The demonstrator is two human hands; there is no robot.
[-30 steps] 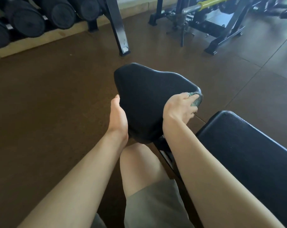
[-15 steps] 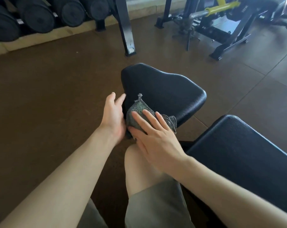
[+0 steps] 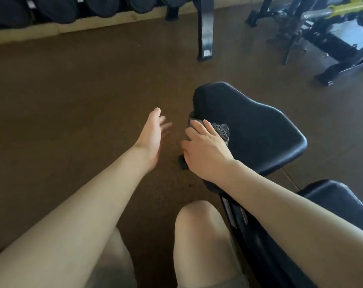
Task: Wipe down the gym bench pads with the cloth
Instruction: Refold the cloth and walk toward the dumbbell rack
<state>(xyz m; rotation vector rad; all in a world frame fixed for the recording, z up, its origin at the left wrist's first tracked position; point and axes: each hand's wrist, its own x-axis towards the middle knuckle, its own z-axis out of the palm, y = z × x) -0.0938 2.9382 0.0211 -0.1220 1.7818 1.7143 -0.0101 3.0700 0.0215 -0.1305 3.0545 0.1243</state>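
The black seat pad (image 3: 259, 129) of the gym bench sits right of centre, and the longer back pad (image 3: 342, 204) runs off the lower right corner. My right hand (image 3: 205, 152) presses a grey patterned cloth (image 3: 221, 128) flat against the seat pad's left edge; most of the cloth is hidden under my fingers. My left hand (image 3: 152, 135) hovers over the floor left of the pad, fingers spread, touching nothing.
My bare knee (image 3: 199, 221) and beige shorts are below the pad, beside the bench frame (image 3: 238, 217). A black rack leg (image 3: 205, 38) stands on the brown floor ahead. Dark rolls (image 3: 57, 7) line the top left. A black and yellow machine (image 3: 332, 32) fills the top right.
My right hand slid the cloth from the pad's right corner across to its left edge. My left hand let go of the pad's left side and moved away to the left.
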